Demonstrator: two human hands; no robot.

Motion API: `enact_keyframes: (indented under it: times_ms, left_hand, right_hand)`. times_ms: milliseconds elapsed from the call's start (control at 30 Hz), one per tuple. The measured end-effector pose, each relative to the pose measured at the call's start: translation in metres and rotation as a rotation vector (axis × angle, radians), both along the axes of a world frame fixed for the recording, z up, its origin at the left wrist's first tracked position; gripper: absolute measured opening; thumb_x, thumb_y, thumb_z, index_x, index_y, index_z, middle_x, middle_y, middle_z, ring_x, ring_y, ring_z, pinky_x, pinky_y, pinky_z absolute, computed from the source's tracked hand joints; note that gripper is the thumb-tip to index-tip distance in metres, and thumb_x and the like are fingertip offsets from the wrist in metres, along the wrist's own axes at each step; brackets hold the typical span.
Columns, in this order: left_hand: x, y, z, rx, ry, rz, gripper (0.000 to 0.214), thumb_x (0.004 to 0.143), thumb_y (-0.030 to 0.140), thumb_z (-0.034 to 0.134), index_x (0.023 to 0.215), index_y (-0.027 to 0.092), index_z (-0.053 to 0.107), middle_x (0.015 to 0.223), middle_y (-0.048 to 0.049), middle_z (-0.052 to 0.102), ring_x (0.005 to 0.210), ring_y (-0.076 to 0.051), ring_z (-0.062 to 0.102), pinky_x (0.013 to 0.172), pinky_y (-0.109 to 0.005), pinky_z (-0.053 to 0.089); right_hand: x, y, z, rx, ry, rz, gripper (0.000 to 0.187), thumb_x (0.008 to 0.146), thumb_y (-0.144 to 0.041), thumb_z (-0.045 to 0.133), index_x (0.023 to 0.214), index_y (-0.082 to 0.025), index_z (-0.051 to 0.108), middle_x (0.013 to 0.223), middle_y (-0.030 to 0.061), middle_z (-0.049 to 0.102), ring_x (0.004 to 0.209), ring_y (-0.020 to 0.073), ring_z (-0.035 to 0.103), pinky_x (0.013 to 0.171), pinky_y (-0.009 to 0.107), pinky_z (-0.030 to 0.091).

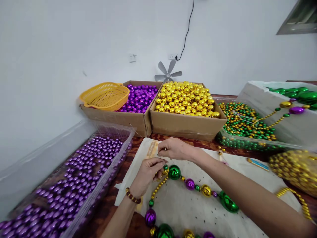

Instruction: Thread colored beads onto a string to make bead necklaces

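Note:
A bead necklace [190,185] of green, purple and gold balls lies across a white cloth [193,211] on the table. My left hand [146,173], with a bead bracelet at the wrist, pinches the strand beside a large green ball [174,172]. Just above it, my right hand [173,148] is closed in a pinch with fingertips together; what it holds is too thin to make out, perhaps the string end. The hands are a few centimetres apart.
A clear tray of purple beads [74,185] runs along the left. Behind stand cardboard boxes of purple balls [138,97] and gold balls [185,97], with a yellow basket [105,96]. Green and gold strands [245,125], a white box [272,109] and a gold bead bag [297,168] fill the right.

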State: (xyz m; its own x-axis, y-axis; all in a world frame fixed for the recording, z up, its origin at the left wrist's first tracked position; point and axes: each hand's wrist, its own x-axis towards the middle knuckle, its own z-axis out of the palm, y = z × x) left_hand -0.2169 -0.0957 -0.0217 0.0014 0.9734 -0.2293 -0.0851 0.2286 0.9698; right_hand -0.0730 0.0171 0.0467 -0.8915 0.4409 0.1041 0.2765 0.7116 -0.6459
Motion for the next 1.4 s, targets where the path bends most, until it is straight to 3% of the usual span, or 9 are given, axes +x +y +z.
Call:
enact_keyframes:
  times_ms: [100,233,433,633,800,967,1133,1267,1400]
  left_hand:
    - [-0.006,-0.001,0.0,-0.013,-0.048,-0.022,0.03,0.08,0.04,0.063,0.093,0.013,0.067,0.057,0.002,0.051,0.046,-0.006,0.039,0.042,-0.019,0.018]
    - [-0.008,0.002,-0.003,-0.044,0.009,-0.018,0.028,0.079,0.041,0.064,0.08,0.013,0.063,0.056,0.0025,0.049,0.045,-0.006,0.038,0.042,-0.019,0.018]
    - [-0.017,0.008,-0.005,0.019,0.15,0.077,0.026,0.078,0.039,0.064,0.07,0.014,0.061,0.056,0.0026,0.052,0.047,-0.008,0.045,0.046,-0.018,0.031]
    - [-0.035,0.01,-0.011,0.02,0.143,0.06,0.028,0.077,0.041,0.065,0.073,0.013,0.067,0.068,-0.0041,0.065,0.057,-0.012,0.056,0.054,-0.022,0.041]
    - [-0.043,0.012,-0.02,-0.056,-0.065,0.056,0.024,0.072,0.034,0.073,0.08,0.012,0.071,0.078,-0.0078,0.069,0.072,-0.016,0.061,0.072,-0.026,0.046]
    - [-0.038,0.012,-0.012,-0.03,-0.141,0.022,0.013,0.071,0.024,0.075,0.078,0.014,0.071,0.076,-0.003,0.066,0.068,-0.01,0.056,0.068,-0.022,0.043]
    - [-0.029,0.012,0.011,0.077,0.026,-0.075,0.013,0.074,0.025,0.071,0.081,0.015,0.071,0.081,-0.0039,0.068,0.072,-0.013,0.058,0.069,-0.024,0.043]
    - [-0.029,0.012,0.017,0.196,0.303,-0.098,0.014,0.077,0.027,0.067,0.083,0.016,0.073,0.081,-0.0052,0.069,0.075,-0.017,0.06,0.07,-0.026,0.044]
    - [-0.028,0.011,0.013,0.341,0.482,-0.097,0.014,0.081,0.028,0.063,0.081,0.019,0.074,0.08,-0.0043,0.068,0.076,-0.018,0.06,0.073,-0.026,0.043]
  right_hand:
    - [-0.007,0.008,-0.011,-0.09,0.02,-0.015,0.012,0.079,-0.013,0.057,0.072,-0.016,0.067,0.059,-0.0043,0.059,0.05,0.0072,0.052,0.05,0.017,0.031]
    - [-0.014,0.012,-0.033,-0.244,0.082,-0.061,0.009,0.079,-0.017,0.059,0.076,-0.016,0.068,0.067,-0.0038,0.063,0.051,0.007,0.058,0.049,0.015,0.038]
    - [-0.006,0.002,-0.066,-0.495,0.179,-0.225,0.031,0.088,-0.036,0.051,0.11,-0.017,0.062,0.094,0.0041,0.067,0.05,0.0081,0.061,0.047,0.018,0.046]
    - [-0.001,-0.019,-0.092,-0.636,0.266,-0.326,0.017,0.081,-0.029,0.058,0.079,-0.014,0.066,0.06,-0.0015,0.059,0.052,0.0096,0.057,0.051,0.018,0.047]
    - [0.013,-0.034,-0.091,-0.65,0.297,-0.346,0.017,0.08,-0.03,0.061,0.078,-0.016,0.07,0.062,-0.0021,0.06,0.05,0.009,0.054,0.048,0.018,0.042]
    - [0.021,-0.037,-0.081,-0.754,0.249,-0.219,0.019,0.074,-0.034,0.07,0.071,-0.015,0.07,0.066,-0.0008,0.062,0.049,0.0092,0.055,0.045,0.018,0.042]
    - [0.007,-0.019,-0.081,-0.916,0.267,-0.192,0.037,0.091,-0.046,0.043,0.098,-0.016,0.065,0.062,-0.0013,0.062,0.043,0.0085,0.055,0.042,0.018,0.042]
    - [0.004,-0.008,-0.081,-1.05,0.169,-0.032,0.024,0.08,-0.032,0.06,0.093,-0.014,0.066,0.063,-0.0025,0.063,0.031,0.003,0.038,0.032,0.016,0.029]
    - [0.006,0.0,-0.08,-1.122,0.056,0.072,0.028,0.073,-0.025,0.065,0.097,-0.011,0.069,0.057,-0.0035,0.061,0.031,0.002,0.031,0.032,0.016,0.022]
